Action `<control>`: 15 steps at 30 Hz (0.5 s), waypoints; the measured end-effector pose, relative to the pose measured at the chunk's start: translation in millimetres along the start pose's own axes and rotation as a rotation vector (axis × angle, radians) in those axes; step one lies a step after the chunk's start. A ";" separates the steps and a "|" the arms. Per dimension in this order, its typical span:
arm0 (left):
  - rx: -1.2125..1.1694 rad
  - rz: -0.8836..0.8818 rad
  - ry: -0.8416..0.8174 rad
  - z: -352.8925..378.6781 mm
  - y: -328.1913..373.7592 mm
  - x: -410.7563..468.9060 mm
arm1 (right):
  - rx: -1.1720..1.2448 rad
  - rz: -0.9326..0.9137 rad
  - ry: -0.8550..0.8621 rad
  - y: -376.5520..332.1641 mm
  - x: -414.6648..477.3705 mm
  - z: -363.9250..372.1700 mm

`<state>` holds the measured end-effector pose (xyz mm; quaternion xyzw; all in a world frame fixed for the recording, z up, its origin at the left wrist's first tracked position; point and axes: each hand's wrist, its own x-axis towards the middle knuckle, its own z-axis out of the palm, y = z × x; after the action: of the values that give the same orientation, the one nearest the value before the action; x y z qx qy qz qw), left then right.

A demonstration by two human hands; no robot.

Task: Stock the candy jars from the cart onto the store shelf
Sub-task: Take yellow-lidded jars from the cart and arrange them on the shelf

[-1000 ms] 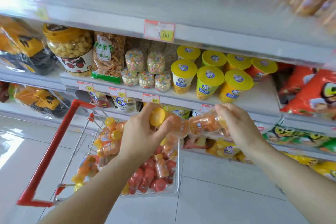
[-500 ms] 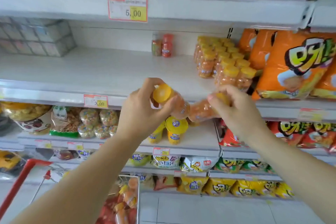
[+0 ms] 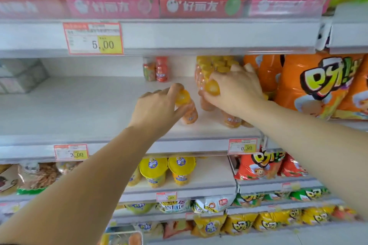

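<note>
My left hand point(image 3: 157, 109) grips an orange candy jar with a yellow lid point(image 3: 186, 108), its base on or just above the white shelf point(image 3: 79, 105). My right hand point(image 3: 237, 91) holds a second yellow-lidded jar point(image 3: 209, 95) by its top, beside the left one. Right behind it stands a group of several matching jars point(image 3: 215, 65), and more of them point(image 3: 231, 120) sit under my right wrist. The cart point(image 3: 121, 237) with candy jars shows only as a corner at the bottom edge.
Two small red jars point(image 3: 156, 68) stand at the back of the shelf. Large orange snack bags point(image 3: 318, 85) fill its right end, a grey box point(image 3: 20, 75) its left. The shelf above point(image 3: 179, 36) hangs low. Yellow-lidded cups point(image 3: 167, 171) sit one level down.
Both hands rose from over the cart to the shelf, each carrying a jar. The jars went from lying tilted in front of me to standing on the shelf board.
</note>
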<state>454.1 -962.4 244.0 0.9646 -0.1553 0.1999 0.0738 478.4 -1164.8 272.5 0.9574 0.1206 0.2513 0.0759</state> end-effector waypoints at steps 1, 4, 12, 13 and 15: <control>0.013 0.010 -0.020 2.1 -0.2 3.7 | -0.013 -0.003 -0.038 -0.4 4.3 1.4; 0.071 0.032 -0.061 8.5 0.3 10.8 | -0.049 -0.001 -0.122 1.2 14.6 5.7; -0.219 -0.046 -0.123 22.7 6.0 14.9 | 0.003 0.044 -0.246 15.8 30.1 10.6; -0.312 -0.074 -0.125 25.6 7.3 13.0 | 0.059 0.041 -0.260 19.2 30.2 8.7; -0.457 -0.110 -0.135 30.0 10.0 8.3 | 0.135 0.004 -0.302 26.2 29.8 5.3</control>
<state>468.9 -980.2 220.9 0.9410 -0.1484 0.0904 0.2904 511.3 -1182.4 287.1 0.9874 0.1224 0.0962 0.0279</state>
